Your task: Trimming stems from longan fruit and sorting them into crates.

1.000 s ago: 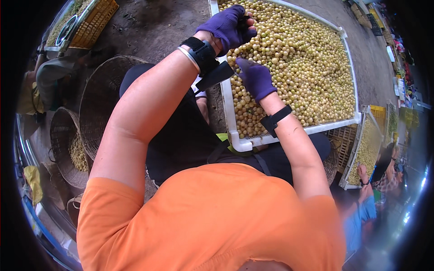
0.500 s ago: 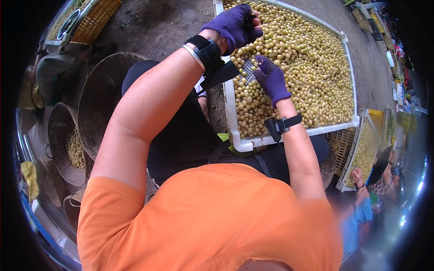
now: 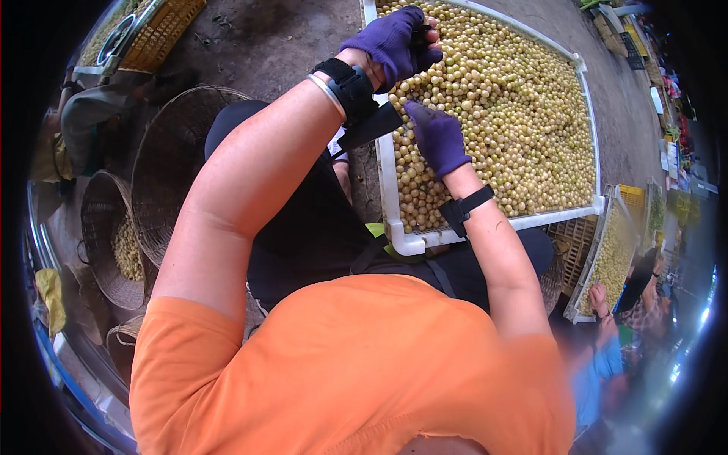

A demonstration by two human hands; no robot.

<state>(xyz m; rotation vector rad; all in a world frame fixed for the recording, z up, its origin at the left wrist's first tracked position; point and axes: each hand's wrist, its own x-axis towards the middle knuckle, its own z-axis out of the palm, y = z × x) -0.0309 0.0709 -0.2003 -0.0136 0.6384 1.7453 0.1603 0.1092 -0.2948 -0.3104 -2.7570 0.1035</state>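
1. Filling the white tray [image 3: 402, 241], the pale yellow round fruits [image 3: 516, 121] lie heaped before you.
2. Your left hand [image 3: 394, 42] curls shut over the tray's near-left corner; what it grips is hidden.
3. Your right hand [image 3: 438, 139] rests flat, fingers loose, on the fruits just below it.

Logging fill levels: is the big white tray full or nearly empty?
Full. Small yellow-green fruits cover the white tray nearly edge to edge, with no bare bottom showing.

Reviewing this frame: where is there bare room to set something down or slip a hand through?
Bare dirt ground lies between the yellow plastic crate, the empty woven basket and the white plastic tray. The tray is crowded edge to edge with small yellow-green round fruit, where both purple-gloved hands, left and right, work.
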